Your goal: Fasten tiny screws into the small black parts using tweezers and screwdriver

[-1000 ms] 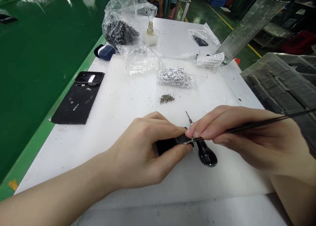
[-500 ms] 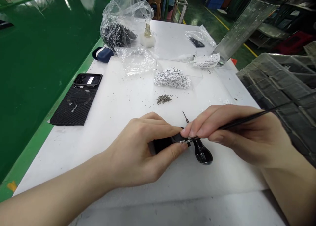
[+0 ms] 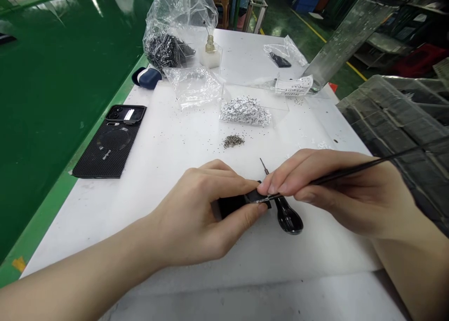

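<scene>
Grip on the left hand (image 3: 199,213)'s pinching a small black part (image 3: 229,207), right hand (image 3: 354,211)'s got hold of a thin black tool (image 3: 343,173), tip right at the part.

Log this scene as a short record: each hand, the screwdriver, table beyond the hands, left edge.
Left hand: pinches a black part
Right hand: grips a thin tool, tip at the part
Screwdriver: partly hidden by right fingertips; contact unclear
Beyond: pile of metal bits, then white pieces
Left edge: black phone case
</scene>
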`<state>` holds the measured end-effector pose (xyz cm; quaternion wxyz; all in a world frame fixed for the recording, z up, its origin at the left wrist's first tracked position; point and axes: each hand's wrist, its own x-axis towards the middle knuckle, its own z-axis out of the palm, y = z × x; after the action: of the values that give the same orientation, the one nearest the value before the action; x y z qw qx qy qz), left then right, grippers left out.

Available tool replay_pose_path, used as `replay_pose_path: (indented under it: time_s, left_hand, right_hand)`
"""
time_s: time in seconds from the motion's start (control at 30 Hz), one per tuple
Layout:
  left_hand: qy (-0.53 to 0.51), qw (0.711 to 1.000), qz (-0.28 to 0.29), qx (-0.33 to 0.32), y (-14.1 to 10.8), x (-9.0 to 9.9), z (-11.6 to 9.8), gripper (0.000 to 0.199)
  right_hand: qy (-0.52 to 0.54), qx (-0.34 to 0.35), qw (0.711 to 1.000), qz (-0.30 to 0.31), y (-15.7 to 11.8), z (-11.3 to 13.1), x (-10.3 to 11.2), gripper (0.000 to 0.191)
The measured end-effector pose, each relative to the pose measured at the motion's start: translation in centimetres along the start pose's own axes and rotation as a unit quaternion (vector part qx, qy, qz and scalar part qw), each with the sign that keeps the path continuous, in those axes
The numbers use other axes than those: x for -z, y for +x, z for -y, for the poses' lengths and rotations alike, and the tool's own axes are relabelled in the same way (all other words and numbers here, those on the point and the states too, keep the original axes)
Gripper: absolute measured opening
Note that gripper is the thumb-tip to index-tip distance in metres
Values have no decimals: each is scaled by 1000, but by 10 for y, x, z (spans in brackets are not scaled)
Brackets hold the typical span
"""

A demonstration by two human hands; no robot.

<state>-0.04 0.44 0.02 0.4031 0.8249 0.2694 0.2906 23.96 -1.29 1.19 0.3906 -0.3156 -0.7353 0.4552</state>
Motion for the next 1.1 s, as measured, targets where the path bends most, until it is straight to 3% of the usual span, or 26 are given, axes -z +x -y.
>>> replay_pose_path:
  time_s: [1.1]
  left_hand:
    - [4, 1000, 8, -10, 2, 1, -2, 20]
  right_hand:
    - [14, -4, 1000, -2, 1, 4, -2, 22]
